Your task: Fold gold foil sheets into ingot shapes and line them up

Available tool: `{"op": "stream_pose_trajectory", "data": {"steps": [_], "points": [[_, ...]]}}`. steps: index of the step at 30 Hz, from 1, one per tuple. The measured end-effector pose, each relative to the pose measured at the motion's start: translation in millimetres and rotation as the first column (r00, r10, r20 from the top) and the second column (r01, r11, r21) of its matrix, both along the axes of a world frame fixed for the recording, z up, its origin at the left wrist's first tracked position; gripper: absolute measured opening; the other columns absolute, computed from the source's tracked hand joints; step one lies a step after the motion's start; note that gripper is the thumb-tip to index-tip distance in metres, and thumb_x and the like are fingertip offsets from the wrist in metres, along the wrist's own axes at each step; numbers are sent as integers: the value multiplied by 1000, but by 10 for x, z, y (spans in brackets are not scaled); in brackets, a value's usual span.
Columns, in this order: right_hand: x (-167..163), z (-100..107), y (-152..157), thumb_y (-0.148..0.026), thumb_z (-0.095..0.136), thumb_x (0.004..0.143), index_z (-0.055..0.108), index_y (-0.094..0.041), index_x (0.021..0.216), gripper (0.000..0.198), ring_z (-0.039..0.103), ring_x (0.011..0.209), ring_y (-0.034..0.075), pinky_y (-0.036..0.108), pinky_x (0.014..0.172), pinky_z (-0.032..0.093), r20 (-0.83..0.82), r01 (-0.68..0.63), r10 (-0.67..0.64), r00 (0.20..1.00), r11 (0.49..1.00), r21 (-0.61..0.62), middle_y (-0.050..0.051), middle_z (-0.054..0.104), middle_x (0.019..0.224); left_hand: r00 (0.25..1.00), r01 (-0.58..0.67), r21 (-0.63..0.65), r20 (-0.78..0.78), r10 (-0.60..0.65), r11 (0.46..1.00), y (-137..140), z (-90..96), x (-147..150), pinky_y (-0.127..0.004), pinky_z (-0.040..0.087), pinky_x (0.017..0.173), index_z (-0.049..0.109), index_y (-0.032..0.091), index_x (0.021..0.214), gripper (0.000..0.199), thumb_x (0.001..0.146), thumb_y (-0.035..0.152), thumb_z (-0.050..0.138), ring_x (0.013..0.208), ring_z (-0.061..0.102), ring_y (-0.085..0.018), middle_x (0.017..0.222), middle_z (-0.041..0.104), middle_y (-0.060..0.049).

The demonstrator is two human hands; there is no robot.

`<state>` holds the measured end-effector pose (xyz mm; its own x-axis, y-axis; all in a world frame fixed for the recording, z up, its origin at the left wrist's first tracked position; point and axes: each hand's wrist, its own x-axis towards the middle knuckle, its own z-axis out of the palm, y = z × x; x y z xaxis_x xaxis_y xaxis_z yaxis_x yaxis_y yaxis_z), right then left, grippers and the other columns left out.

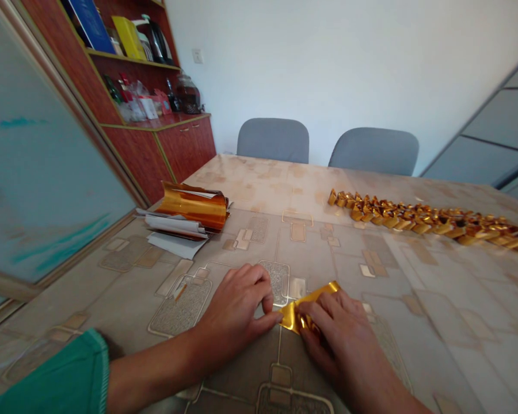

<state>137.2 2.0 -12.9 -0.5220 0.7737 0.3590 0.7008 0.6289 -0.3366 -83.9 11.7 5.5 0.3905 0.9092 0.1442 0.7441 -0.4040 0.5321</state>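
Gold foil strip [316, 294] on the patterned tablecloth [133, 310], clamped in the right hand [343, 333], touched at its left tip by the thumb of the left hand [246, 302], thumb and fingers parted. Best to line up the edges, then smooth each crease firmly downward. Beyond, at left, curled foil sheets [194, 208]; at right, rows of folded foil pieces [418, 221].

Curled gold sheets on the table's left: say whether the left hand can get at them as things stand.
Probably yes, with a forward stretch: nothing seems to stand between the left hand and the curled gold sheets, though it would have to leave the gold strip.
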Motion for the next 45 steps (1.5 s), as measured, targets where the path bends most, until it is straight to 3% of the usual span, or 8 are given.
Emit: {"op": "stream_pose_trajectory", "data": {"steps": [4, 9, 12, 15, 20, 27, 34, 45], "points": [[30, -47, -9, -12, 63, 83, 66, -30, 105, 29, 55, 82, 25, 35, 71, 37, 9, 5, -5, 1000, 999, 47, 3, 64, 86, 1000, -9, -10, 9, 9, 1000, 25, -2, -19, -33, 35, 79, 60, 19, 73, 22, 80, 28, 78, 92, 54, -20, 91, 59, 1], [94, -43, 15, -13, 66, 85, 67, -30, 108, 29, 57, 86, 24, 35, 73, 41, -27, -36, 34, 999, 997, -74, 4, 65, 92, 998, 64, 82, -7, -64, 995, 37, -41, -36, -32, 37, 79, 65, 21, 88, 16, 84, 33, 76, 94, 53, -20, 96, 60, 0], [106, -17, 31, -11, 66, 85, 67, -31, 109, 31, 57, 87, 25, 35, 73, 41, -42, -41, 36, 998, 992, -118, 4, 65, 93, 976, 215, 286, -102, -193, 934, 30, -65, -23, -33, 37, 81, 67, 28, 108, 14, 95, 30, 63, 96, 52, -20, 105, 62, -1], [97, -1, 41, -10, 67, 85, 67, -30, 110, 31, 58, 89, 25, 37, 75, 42, -50, -43, 36, 998, 987, -153, 4, 64, 95, 934, 348, 426, -232, -271, 835, 19, -73, 4, -35, 36, 83, 65, 23, 111, 17, 102, 25, 51, 94, 52, -19, 104, 64, -2], [84, 8, 57, -10, 68, 86, 67, -27, 110, 30, 58, 91, 25, 37, 78, 43, -45, -50, 43, 998, 985, -167, 4, 65, 96, 908, 400, 481, -326, -265, 780, 13, -63, 35, -34, 37, 77, 66, 17, 94, 21, 103, 22, 47, 84, 53, -17, 91, 67, -2], [77, -5, 70, -10, 72, 83, 67, -27, 114, 36, 58, 90, 26, 39, 79, 45, 17, -34, 37, 999, 989, -143, 5, 64, 95, 814, 567, 420, -416, -405, 709, 41, -19, -1, -35, 38, 80, 63, 19, 114, 21, 104, 21, 45, 90, 57, -18, 109, 69, -2], [96, -48, 59, -8, 69, 83, 49, -20, 138, 60, 59, 98, 27, 43, 86, 46, -16, -29, 27, 1000, 989, -148, 9, 65, 107, 828, 539, 400, -410, -381, 741, 40, -43, -44, -38, 38, 89, 61, 24, 122, 25, 105, 26, 43, 97, 59, -19, 116, 70, -1], [68, 54, 74, -13, 70, 85, 62, -23, 120, 37, 59, 97, 29, 42, 82, 44, 58, -11, 25, 998, 975, -222, 8, 66, 103, 838, 505, 230, -359, -410, 832, 14, -54, -194, -50, 17, 118, 49, 31, 141, 40, 103, 21, 43, 125, 53, -22, 138, 62, -1]]}}
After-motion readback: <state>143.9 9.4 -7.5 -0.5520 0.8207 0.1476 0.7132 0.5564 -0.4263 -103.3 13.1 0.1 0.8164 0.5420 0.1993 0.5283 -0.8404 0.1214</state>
